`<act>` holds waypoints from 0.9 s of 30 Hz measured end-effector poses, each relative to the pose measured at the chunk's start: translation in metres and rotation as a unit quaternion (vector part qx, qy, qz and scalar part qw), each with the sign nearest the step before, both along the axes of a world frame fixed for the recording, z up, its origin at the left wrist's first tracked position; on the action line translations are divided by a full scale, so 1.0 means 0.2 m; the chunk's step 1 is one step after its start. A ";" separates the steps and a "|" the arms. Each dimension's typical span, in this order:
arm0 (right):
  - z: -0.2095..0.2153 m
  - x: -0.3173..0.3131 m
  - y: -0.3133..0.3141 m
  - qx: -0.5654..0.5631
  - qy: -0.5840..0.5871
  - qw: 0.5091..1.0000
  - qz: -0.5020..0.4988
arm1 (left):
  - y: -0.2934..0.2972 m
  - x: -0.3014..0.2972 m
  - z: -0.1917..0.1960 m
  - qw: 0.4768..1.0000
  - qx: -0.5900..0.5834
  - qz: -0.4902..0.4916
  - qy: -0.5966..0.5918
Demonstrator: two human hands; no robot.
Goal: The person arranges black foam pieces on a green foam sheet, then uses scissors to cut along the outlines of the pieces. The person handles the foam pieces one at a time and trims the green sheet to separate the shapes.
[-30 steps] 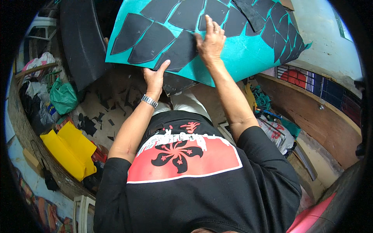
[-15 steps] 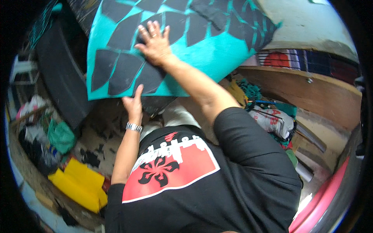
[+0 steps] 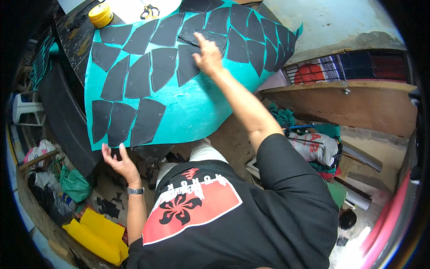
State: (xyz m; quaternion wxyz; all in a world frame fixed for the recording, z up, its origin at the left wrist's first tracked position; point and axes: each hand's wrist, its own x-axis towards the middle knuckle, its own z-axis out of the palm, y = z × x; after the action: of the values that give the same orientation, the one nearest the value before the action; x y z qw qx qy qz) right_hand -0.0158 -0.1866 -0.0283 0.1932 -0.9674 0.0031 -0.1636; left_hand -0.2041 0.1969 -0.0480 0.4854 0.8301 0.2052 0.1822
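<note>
across the dark worktop (image 3: pixel 74 33) lay the teal sheet (image 3: pixel 192 107), bearing rows of flat black pieces (image 3: pixel 118 121). the right hand (image 3: pixel 209 58) was over a crumpled black scrap (image 3: pixel 217 40) on it, index finger stretched out; whether its grip had closed on the scrap could not be told. the left hand (image 3: pixel 122 165), its grip released and fingers spread, was at the sheet's near left corner. beside the far left corner stood a round yellow tub (image 3: pixel 101 15), near scissors (image 3: pixel 150 12); its contents were hidden. lower down, a bulging green bag (image 3: pixel 75 184) sat to the left and a full white bag (image 3: pixel 309 148) to the right, their fillings unclear.
</note>
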 end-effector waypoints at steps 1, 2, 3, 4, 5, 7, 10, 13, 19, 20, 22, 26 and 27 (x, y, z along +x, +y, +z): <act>0.00 0.03 -0.10 -0.036 0.004 0.999 0.011 | -0.09 0.04 0.07 0.997 -0.008 -0.075 -0.014; -0.01 0.05 -0.19 -0.075 0.037 0.996 0.009 | -0.20 0.10 0.13 0.988 0.002 -0.153 -0.037; -0.02 0.07 -0.25 -0.074 0.054 0.996 0.018 | -0.35 0.17 0.16 0.976 -0.032 -0.210 -0.053; -0.03 0.09 -0.30 -0.053 0.050 0.996 0.051 | -0.49 0.26 0.19 0.961 -0.069 -0.262 -0.058; -0.05 0.10 -0.34 -0.038 0.073 0.994 0.070 | -0.63 0.33 0.21 0.947 -0.077 -0.310 -0.033; -0.08 0.10 -0.40 0.002 0.081 0.991 0.103 | -0.90 0.48 0.20 0.904 -0.054 -0.422 -0.045; -0.09 0.12 -0.45 0.072 0.078 0.991 0.086 | -1.26 0.70 0.12 0.851 0.035 -0.518 -0.086; -0.09 0.15 -0.49 0.171 0.045 0.981 0.078 | -1.51 0.91 0.01 0.825 0.142 -0.536 -0.111; -0.04 0.27 -0.62 0.264 -0.106 0.959 0.006 | -1.64 1.05 -0.17 0.807 0.336 -0.483 -0.052; -0.01 0.30 -0.67 0.253 -0.143 0.957 -0.008 | -1.63 1.05 -0.19 0.802 0.346 -0.486 -0.037; 0.10 0.36 -0.81 0.200 -0.243 0.949 -0.015 | -1.63 1.04 -0.22 0.806 0.343 -0.479 -0.058; 0.44 0.37 -1.03 0.209 -0.307 0.928 -0.033 | -1.64 1.05 -0.21 0.819 0.321 -0.475 -0.030; 0.54 0.33 -1.06 0.170 -0.291 0.942 -0.003 | -1.65 1.05 -0.18 0.821 0.319 -0.474 -0.010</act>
State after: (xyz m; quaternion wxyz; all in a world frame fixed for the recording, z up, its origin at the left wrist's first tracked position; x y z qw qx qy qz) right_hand 0.0508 -0.3987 0.0802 0.3471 -0.8304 -0.0228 -0.4352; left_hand 0.0067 -0.1334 -0.0849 0.2217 0.9316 -0.2881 -0.0068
